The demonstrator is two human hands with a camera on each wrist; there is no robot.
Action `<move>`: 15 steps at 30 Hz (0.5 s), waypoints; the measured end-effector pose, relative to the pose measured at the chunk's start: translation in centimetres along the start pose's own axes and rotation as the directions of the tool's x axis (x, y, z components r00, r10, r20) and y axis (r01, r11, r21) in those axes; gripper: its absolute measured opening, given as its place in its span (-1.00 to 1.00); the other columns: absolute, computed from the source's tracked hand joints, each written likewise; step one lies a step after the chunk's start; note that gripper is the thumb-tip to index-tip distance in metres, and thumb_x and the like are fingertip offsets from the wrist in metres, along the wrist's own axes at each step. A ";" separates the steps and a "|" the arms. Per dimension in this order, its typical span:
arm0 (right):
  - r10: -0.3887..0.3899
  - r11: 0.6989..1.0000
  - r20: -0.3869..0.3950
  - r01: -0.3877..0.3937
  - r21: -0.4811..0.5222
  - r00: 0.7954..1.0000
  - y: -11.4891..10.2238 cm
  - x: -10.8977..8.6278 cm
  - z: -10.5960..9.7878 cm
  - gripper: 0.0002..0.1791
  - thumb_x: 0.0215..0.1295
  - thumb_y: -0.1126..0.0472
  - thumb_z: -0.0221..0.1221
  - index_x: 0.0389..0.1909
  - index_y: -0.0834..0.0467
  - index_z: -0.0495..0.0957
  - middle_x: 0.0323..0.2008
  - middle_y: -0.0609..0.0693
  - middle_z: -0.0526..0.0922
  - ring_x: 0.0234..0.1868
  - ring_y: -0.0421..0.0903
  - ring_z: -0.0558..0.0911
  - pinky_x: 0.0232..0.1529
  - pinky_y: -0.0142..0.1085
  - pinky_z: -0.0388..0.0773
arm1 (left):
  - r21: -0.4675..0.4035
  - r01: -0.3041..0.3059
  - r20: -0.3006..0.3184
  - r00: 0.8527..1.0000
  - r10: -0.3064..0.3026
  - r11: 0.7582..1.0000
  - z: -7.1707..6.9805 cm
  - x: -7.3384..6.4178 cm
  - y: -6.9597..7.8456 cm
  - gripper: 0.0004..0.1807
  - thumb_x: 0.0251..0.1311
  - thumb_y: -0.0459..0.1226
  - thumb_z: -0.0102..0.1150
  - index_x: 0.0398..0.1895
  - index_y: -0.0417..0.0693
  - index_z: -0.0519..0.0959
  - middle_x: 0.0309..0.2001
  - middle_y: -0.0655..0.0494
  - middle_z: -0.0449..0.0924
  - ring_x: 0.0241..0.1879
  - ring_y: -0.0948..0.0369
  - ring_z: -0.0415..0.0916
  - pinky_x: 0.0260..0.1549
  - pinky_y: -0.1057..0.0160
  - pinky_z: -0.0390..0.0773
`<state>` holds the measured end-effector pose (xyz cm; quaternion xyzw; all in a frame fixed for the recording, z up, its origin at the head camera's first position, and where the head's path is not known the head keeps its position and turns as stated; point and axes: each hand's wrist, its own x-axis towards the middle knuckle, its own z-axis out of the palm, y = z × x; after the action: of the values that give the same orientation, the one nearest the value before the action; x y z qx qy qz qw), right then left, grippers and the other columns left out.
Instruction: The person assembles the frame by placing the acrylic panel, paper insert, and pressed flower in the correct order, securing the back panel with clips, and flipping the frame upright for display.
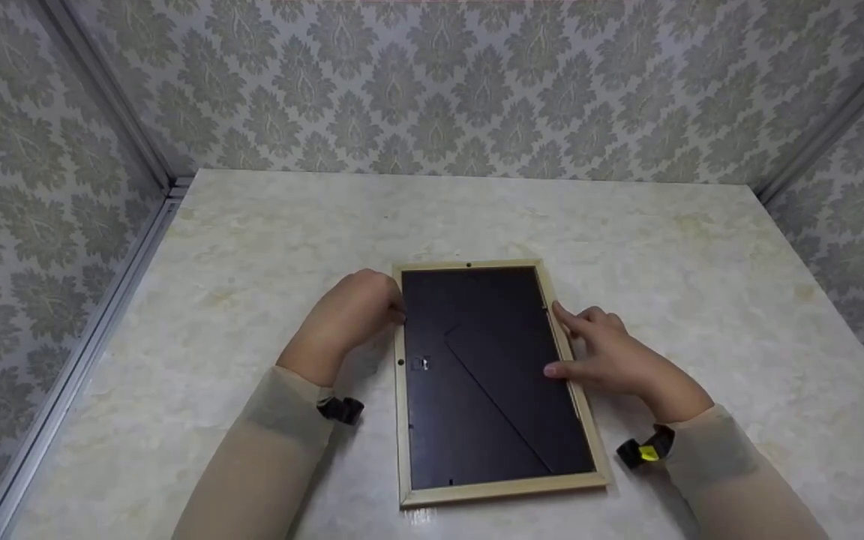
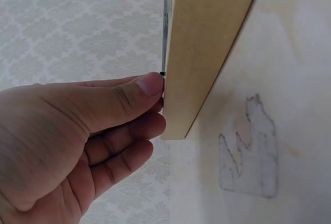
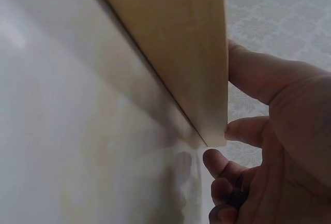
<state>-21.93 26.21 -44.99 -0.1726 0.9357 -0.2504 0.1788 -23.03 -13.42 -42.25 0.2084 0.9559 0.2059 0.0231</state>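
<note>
A picture frame [image 1: 503,486] lies face down on the table, its pale wood border around a black backing board [image 1: 492,405]. My left hand [image 1: 357,311] is at the left border near the top corner. In the left wrist view, its thumb and forefinger pinch at the inner edge, where the dark tip of a small tab [image 2: 163,73] shows beside the thumb. The right hand [image 1: 612,356] rests on the right border, thumb over the backing and forefinger along the edge. Its other fingers hang beside the frame in the right wrist view.
A thin diagonal stand outline [image 1: 496,405] and a small metal hanger [image 1: 424,364] show on the backing. The marbled table [image 1: 252,225] extends around the frame to patterned walls [image 1: 432,90]. An outlined mark [image 2: 253,157] is on the tabletop beside the frame.
</note>
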 end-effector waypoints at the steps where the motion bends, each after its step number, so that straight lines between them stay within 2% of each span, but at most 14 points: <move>1: 0.004 1.000 0.000 -0.004 -0.001 1.000 0.0 0.0 0.0 0.19 0.48 -0.27 0.47 0.88 -0.02 0.00 0.40 0.31 0.43 0.27 0.19 0.38 0.17 0.11 0.48 | 0.000 -0.003 -0.004 1.000 0.003 1.000 0.0 0.0 -0.1 -0.87 0.37 -0.42 0.54 -0.11 -0.08 0.95 -0.11 0.01 0.94 -0.06 0.02 0.90 0.04 0.06 0.86; 9: 0.020 1.000 -0.004 -0.020 0.011 1.000 0.1 0.2 0.0 0.21 0.45 -0.28 0.48 0.88 -0.05 -0.01 0.42 0.33 0.41 0.35 0.24 0.39 0.29 0.24 0.49 | -0.016 -0.039 -0.045 0.998 0.039 0.999 0.0 0.3 -0.9 -0.92 0.31 -0.33 0.61 -0.18 -0.02 0.96 -0.15 0.06 0.95 -0.07 0.05 0.90 0.06 0.07 0.85; 15: 0.003 1.000 -0.004 -0.003 0.006 1.000 0.4 0.2 0.1 0.20 0.46 -0.28 0.48 0.88 -0.02 0.00 0.36 0.33 0.44 0.28 0.20 0.41 0.19 0.12 0.48 | 0.017 -0.038 -0.034 0.999 0.039 0.999 -0.2 0.7 -0.4 -0.94 0.26 -0.33 0.65 -0.23 -0.03 0.97 -0.17 0.06 0.95 -0.11 0.08 0.90 -0.01 0.09 0.86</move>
<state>-22.16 26.38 -45.29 -0.1702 0.9356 -0.2531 0.1778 -23.90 -13.53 -42.23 0.2233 0.9536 0.2021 0.0010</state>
